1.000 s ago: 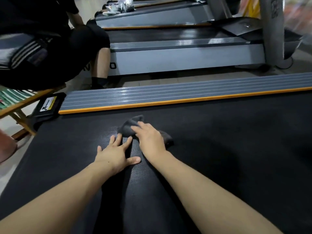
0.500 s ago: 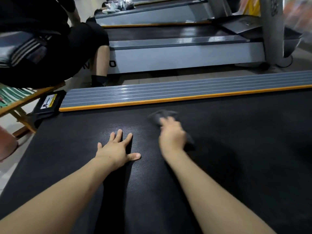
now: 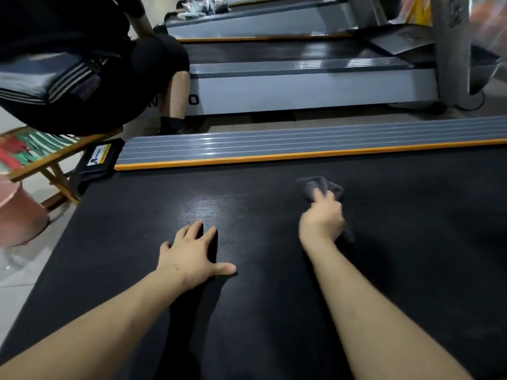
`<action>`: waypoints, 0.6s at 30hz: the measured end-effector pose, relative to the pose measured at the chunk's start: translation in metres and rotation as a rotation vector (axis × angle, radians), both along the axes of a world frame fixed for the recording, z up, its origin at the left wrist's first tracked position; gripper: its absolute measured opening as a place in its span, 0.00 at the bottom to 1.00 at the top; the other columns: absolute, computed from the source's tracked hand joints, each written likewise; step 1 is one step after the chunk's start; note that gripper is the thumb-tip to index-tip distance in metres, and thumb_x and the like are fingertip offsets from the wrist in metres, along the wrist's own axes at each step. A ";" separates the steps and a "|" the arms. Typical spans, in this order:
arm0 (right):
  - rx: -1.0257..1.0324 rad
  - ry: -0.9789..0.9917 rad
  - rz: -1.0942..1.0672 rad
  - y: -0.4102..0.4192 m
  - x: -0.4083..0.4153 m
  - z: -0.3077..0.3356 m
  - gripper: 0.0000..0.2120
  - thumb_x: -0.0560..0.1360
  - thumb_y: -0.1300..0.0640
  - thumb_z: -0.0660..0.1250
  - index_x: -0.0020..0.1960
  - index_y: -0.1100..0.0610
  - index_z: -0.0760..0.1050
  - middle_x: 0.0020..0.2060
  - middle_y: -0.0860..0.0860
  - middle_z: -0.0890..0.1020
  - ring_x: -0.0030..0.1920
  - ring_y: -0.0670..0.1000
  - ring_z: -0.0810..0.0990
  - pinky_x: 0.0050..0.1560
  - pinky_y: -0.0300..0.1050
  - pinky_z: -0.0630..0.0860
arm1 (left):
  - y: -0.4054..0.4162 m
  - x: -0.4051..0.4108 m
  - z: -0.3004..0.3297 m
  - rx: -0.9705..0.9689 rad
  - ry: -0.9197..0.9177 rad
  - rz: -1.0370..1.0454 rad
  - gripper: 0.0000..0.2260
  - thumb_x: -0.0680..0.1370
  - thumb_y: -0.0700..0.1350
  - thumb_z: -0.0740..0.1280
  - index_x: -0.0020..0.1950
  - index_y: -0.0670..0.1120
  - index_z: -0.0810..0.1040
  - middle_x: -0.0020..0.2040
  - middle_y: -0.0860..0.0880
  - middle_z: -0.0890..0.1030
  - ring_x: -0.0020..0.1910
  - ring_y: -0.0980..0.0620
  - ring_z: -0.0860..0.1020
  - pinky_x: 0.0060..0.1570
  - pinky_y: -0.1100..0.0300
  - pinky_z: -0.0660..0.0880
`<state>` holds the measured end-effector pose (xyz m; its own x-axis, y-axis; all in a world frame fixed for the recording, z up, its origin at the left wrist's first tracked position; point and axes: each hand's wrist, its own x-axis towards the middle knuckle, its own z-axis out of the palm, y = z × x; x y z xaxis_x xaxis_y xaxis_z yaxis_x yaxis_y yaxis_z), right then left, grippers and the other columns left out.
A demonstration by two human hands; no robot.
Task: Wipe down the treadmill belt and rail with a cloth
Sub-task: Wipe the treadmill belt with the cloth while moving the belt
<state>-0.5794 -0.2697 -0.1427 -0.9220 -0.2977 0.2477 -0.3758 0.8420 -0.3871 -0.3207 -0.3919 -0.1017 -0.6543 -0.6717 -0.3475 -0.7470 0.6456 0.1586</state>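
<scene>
My left hand (image 3: 192, 253) is flat on the black treadmill belt (image 3: 411, 242), fingers spread and straight, holding nothing. My right hand (image 3: 322, 218) is further out and to the right, pressing down on the dark grey cloth (image 3: 315, 186). It's motion-blurred, so I honestly can't tell if the fingers are curled round the cloth or just pushing it flat. Only the far part of the cloth pokes out past my fingers; the rest is under the hand and blends into the belt. The grey ribbed rail (image 3: 274, 145) with its orange edge runs along the far side, cut off at the right edge. Far left there's a seated person (image 3: 82, 64) in dark clothes, mostly out of shot, on a folding chair (image 3: 41, 152). Another treadmill (image 3: 301, 86) sits behind.
</scene>
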 end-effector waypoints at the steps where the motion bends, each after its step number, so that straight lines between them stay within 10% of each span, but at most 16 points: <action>1: -0.007 0.031 0.097 -0.021 0.023 -0.002 0.18 0.78 0.62 0.59 0.65 0.50 0.73 0.61 0.54 0.74 0.55 0.59 0.74 0.50 0.51 0.72 | 0.003 0.001 -0.001 0.024 -0.015 0.012 0.53 0.63 0.80 0.64 0.81 0.61 0.49 0.83 0.54 0.46 0.81 0.50 0.45 0.76 0.38 0.53; 7: -0.048 0.102 0.833 -0.055 0.078 -0.015 0.20 0.75 0.58 0.69 0.66 0.47 0.76 0.66 0.51 0.76 0.62 0.55 0.76 0.57 0.48 0.77 | 0.004 -0.008 -0.005 0.060 -0.072 0.038 0.55 0.65 0.76 0.69 0.82 0.57 0.45 0.83 0.54 0.41 0.81 0.50 0.41 0.75 0.31 0.52; 18: -0.075 0.054 0.060 0.031 0.001 -0.006 0.18 0.78 0.59 0.62 0.67 0.50 0.75 0.65 0.53 0.76 0.58 0.60 0.75 0.51 0.53 0.73 | 0.006 -0.009 -0.007 0.048 -0.078 0.015 0.53 0.68 0.75 0.67 0.82 0.56 0.44 0.83 0.53 0.40 0.81 0.47 0.39 0.73 0.27 0.52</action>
<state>-0.5783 -0.2391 -0.1486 -0.8878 -0.3302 0.3205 -0.4464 0.7868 -0.4262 -0.3296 -0.3858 -0.1085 -0.6143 -0.6624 -0.4288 -0.7676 0.6276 0.1302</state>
